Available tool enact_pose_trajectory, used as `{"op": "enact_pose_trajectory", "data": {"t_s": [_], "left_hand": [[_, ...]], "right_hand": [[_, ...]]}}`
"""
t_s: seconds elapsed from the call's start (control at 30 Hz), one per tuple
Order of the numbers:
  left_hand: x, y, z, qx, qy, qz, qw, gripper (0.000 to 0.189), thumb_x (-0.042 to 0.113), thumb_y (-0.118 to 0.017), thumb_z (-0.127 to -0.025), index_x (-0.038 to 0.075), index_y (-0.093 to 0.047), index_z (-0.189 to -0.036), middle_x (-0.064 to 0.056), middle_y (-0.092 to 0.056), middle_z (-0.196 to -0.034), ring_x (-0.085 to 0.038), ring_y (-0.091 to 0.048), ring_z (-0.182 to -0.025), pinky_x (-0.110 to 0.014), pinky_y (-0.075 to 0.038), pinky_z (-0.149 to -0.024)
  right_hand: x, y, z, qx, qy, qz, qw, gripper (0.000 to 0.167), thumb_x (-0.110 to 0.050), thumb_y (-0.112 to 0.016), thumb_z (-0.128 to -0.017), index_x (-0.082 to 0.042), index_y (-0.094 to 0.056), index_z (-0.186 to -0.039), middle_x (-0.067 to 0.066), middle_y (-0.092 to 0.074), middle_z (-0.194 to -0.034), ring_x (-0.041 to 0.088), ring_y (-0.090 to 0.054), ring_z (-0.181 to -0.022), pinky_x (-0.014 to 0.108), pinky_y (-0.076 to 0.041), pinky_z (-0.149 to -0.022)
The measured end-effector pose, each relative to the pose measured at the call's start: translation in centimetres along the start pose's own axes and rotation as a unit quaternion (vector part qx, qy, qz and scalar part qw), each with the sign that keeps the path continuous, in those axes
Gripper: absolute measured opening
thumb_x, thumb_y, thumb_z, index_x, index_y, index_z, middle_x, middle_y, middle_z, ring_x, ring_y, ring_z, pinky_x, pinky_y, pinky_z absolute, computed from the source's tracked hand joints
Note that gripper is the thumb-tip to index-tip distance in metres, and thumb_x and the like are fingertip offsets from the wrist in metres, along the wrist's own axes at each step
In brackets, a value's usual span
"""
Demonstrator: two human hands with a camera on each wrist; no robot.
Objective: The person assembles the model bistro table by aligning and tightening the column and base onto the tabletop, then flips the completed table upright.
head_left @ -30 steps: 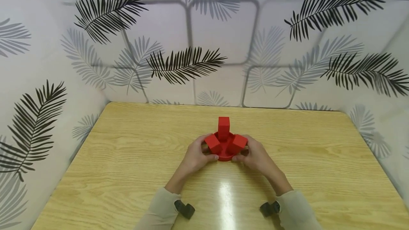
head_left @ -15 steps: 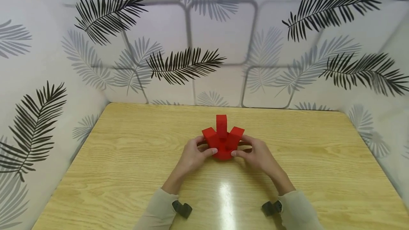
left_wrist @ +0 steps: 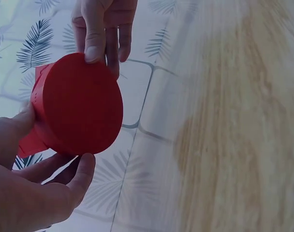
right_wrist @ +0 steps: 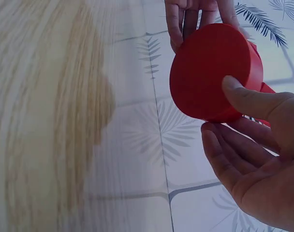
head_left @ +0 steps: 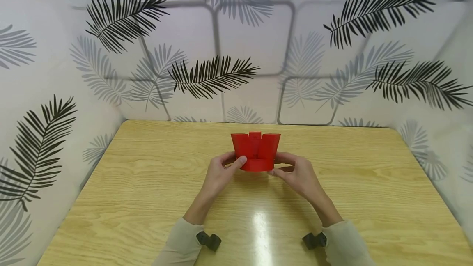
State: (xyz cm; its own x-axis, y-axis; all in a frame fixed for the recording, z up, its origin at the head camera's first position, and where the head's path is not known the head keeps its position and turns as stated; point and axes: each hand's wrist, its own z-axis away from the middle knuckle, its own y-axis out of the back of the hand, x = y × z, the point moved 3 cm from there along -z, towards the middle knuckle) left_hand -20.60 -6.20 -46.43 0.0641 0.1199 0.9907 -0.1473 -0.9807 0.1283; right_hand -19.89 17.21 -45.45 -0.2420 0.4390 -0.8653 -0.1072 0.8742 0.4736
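Both hands hold one red round-based piece (head_left: 256, 164) over the table. Its low disc-shaped base carries three thick block-like prongs, and their flared ends point up and away in the head view. My left hand (head_left: 219, 171) grips the left side, its thumb on the base's front wall. On the right side my right hand (head_left: 301, 175) grips it, the thumb at the lower edge. In the left wrist view the base's flat, plain underside (left_wrist: 84, 106) faces the camera. The right wrist view shows my right thumb (right_wrist: 243, 96) lying against that underside. The prongs are mostly hidden in both wrist views.
A light wood-grain table (head_left: 148, 175) spreads under the hands. Behind it and at both sides stand pale panels (head_left: 255, 36) printed with black and grey feather-like leaves. Each sleeve cuff carries a small dark device, such as the left one (head_left: 209, 241).
The red piece has tipped so its top leans away and its side wall now faces the head camera; the dish's inside no longer shows. Both hands have risen slightly with it, still gripping.
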Motion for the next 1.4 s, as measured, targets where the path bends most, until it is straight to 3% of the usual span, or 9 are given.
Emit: {"op": "enact_pose_trajectory", "data": {"t_s": [0.13, 0.27, 0.43, 0.57, 0.73, 0.93, 1.17, 1.4], "left_hand": [[0.5, 0.1, 0.1, -0.009, -0.011, 0.031, 0.9994, 0.051, 0.023, -0.073, -0.097, -0.002, -0.060, -0.140, -0.014, -0.066, -0.131, -0.030, -0.061, -0.122, -0.038, -0.055, -0.100], [1.4, 0.0, 0.4, -0.018, -0.039, 0.069, 0.9967, 0.055, 0.011, -0.075, -0.095, -0.001, -0.056, -0.145, -0.016, -0.063, -0.133, -0.031, -0.059, -0.122, -0.033, -0.056, -0.097], [2.1, -0.4, 0.6, 0.015, -0.079, 0.068, 0.9944, 0.045, -0.007, -0.069, -0.093, -0.007, -0.060, -0.137, -0.023, -0.065, -0.127, -0.036, -0.063, -0.114, -0.029, -0.059, -0.091], [2.0, -0.8, 0.7, 0.054, -0.071, 0.057, 0.9944, 0.035, -0.006, -0.070, -0.093, -0.008, -0.065, -0.128, -0.022, -0.068, -0.121, -0.036, -0.067, -0.108, -0.029, -0.060, -0.088], [2.1, -1.4, 0.8, 0.067, -0.053, 0.101, 0.9911, 0.033, -0.005, -0.070, -0.094, -0.008, -0.064, -0.126, -0.022, -0.064, -0.119, -0.036, -0.071, -0.105, -0.042, -0.060, -0.090], [2.1, -1.6, 1.1, 0.095, -0.070, 0.132, 0.9842, 0.032, -0.004, -0.070, -0.095, -0.002, -0.065, -0.126, -0.018, -0.060, -0.121, -0.031, -0.073, -0.098, -0.049, -0.060, -0.087], [2.2, -1.5, 1.2, 0.087, -0.093, 0.118, 0.9848, 0.034, -0.002, -0.067, -0.097, 0.003, -0.065, -0.131, -0.014, -0.057, -0.126, -0.032, -0.072, -0.097, -0.041, -0.063, -0.080], [2.2, -1.2, 1.2, 0.072, -0.088, 0.101, 0.9884, 0.035, -0.002, -0.066, -0.098, 0.004, -0.065, -0.132, -0.014, -0.058, -0.127, -0.032, -0.071, -0.096, -0.041, -0.063, -0.079]], "right_hand": [[-0.5, 0.2, 0.1, 0.035, 0.026, -0.013, 0.9989, 0.045, -0.007, -0.083, -0.086, -0.002, -0.069, -0.129, 0.014, -0.071, -0.122, 0.036, -0.068, -0.113, 0.037, -0.061, -0.088], [-1.0, 0.5, 0.2, 0.073, 0.034, -0.049, 0.9955, 0.041, -0.010, -0.081, -0.089, 0.000, -0.070, -0.127, 0.016, -0.071, -0.123, 0.034, -0.069, -0.112, 0.030, -0.060, -0.088], [-1.5, 0.7, 0.4, 0.114, 0.033, -0.071, 0.9904, 0.037, -0.015, -0.080, -0.091, 0.000, -0.072, -0.124, 0.013, -0.074, -0.116, 0.027, -0.072, -0.103, 0.021, -0.058, -0.084], [-1.7, 0.7, 0.4, 0.143, 0.038, -0.084, 0.9855, 0.032, -0.012, -0.081, -0.089, 0.001, -0.073, -0.118, 0.013, -0.075, -0.109, 0.018, -0.073, -0.094, 0.021, -0.059, -0.082], [-1.7, 0.6, 0.4, 0.169, 0.038, -0.092, 0.9805, 0.034, -0.010, -0.083, -0.087, 0.000, -0.071, -0.117, 0.013, -0.075, -0.108, 0.012, -0.072, -0.089, 0.020, -0.060, -0.080], [-2.2, 0.1, 0.5, 0.161, 0.029, -0.121, 0.9790, 0.035, -0.006, -0.081, -0.089, 0.001, -0.067, -0.120, 0.014, -0.069, -0.116, 0.016, -0.074, -0.087, 0.021, -0.060, -0.078], [-3.9, -0.1, 0.9, 0.141, 0.021, -0.108, 0.9838, 0.036, 0.000, -0.076, -0.091, 0.005, -0.064, -0.125, 0.020, -0.064, -0.119, 0.031, -0.075, -0.082, 0.021, -0.061, -0.073], [-1.9, -0.4, 0.6, 0.114, 0.045, -0.114, 0.9859, 0.039, -0.008, -0.077, -0.093, -0.005, -0.064, -0.129, 0.011, -0.065, -0.124, 0.029, -0.075, -0.082, 0.025, -0.062, -0.074]]}}
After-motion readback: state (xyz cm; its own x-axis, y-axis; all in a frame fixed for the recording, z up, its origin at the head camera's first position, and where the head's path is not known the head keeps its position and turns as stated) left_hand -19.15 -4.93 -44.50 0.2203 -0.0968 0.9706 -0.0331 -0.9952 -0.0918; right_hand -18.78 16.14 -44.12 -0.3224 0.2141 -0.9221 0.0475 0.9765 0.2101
